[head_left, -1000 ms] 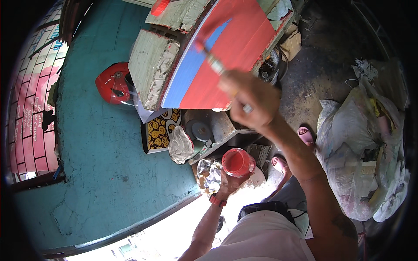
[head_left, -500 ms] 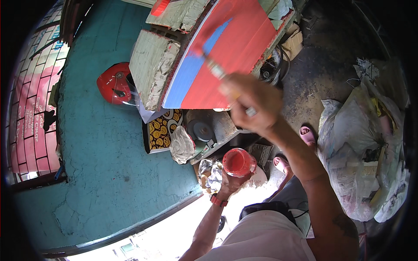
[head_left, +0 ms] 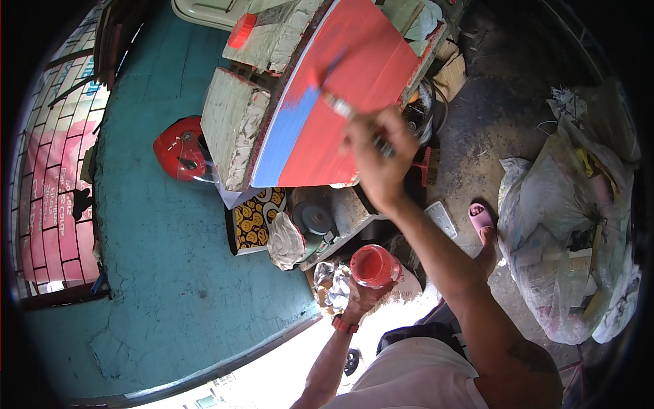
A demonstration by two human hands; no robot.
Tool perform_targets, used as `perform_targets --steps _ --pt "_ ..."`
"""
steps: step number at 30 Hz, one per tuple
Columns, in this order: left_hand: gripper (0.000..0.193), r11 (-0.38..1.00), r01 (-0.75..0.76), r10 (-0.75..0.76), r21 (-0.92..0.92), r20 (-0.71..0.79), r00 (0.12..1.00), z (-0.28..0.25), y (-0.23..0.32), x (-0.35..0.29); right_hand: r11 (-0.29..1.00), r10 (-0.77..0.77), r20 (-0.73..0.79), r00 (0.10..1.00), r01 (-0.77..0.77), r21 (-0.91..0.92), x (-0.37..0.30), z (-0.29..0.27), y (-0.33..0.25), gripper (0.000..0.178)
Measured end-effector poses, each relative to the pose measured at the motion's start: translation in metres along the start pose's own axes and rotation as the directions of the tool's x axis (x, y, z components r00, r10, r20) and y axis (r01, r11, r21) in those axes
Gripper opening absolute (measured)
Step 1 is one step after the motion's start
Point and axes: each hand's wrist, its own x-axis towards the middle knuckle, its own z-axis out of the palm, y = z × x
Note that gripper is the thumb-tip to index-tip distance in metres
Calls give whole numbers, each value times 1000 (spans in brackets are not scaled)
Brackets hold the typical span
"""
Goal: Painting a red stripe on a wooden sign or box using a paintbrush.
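My right hand (head_left: 383, 153) grips a paintbrush (head_left: 335, 103), whose red-loaded bristles meet a sloping board (head_left: 361, 61). Red paint covers most of this board. Along its left side a blue stripe (head_left: 286, 140) still shows in the lower part, beside a thin white edge, while red overlaps its upper part. Lower down, my left hand (head_left: 364, 298) holds a clear jar (head_left: 376, 266) from beneath. Red paint is inside the jar, and its mouth is uncovered. Part of the brush handle is hidden by my right fingers.
Concrete blocks (head_left: 231, 126) stand against the board's left side, with a red lid (head_left: 242, 31) on the upper one. A red helmet (head_left: 180, 150) is by the teal wall (head_left: 157, 245). A bulging plastic bag (head_left: 558, 232) sits at right, near my pink-sandalled foot (head_left: 481, 217).
Red now covers more of the blue stripe's upper part. My right hand has shifted slightly left and down with the brush. The jar stays in my left hand, and the view has shifted a little.
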Motion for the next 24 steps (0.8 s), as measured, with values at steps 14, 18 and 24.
perform_targets --steps 14,18,24 --pt "86 999 -36 36 -12 0 999 3 0 -3 988 -152 -156 976 147 -39 104 -13 -16 15" --pt "86 996 -46 46 72 1 999 0 1 -4 929 -260 75 963 271 -252 57 -7 -3 23" --pt "86 999 -19 19 26 -3 1000 -1 2 -5 987 -151 -88 985 146 -64 57 -5 -39 23"
